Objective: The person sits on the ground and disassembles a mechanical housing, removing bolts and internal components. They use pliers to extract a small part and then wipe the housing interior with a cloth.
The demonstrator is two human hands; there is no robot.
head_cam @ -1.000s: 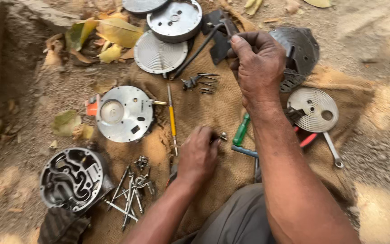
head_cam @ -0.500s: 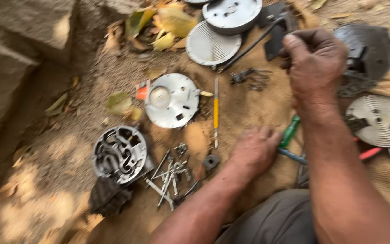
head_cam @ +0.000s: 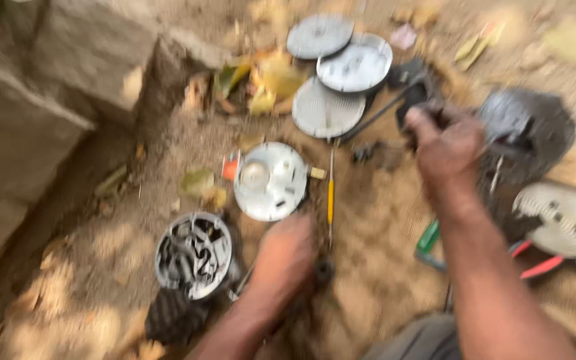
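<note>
right hand [head_cam: 445, 143] gripping dark tool [head_cam: 395, 107] (blurred), left hand [head_cam: 285, 257] down

Matt grey metal discs [head_cam: 328, 107] on rough sandy ground [head_cam: 381, 267].

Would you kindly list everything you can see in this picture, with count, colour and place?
Round metal covers: three, grey, overlapping at top centre.
Round metal housing: one, silver, centre, orange part at its left edge.
Screwdriver: one, yellow handle, right of the housing.
Open round casing: one, grey, lower left.
Perforated disc: one, pale grey, right edge.
Dark round part: one, upper right, blurred.
Green-handled tool: one, beside the right forearm.
Dry leaves: several, yellow-green, upper centre.
Stone block: one, grey, upper left.
Left hand: low centre, on the ground.
Right hand: grips a dark tool.
</note>
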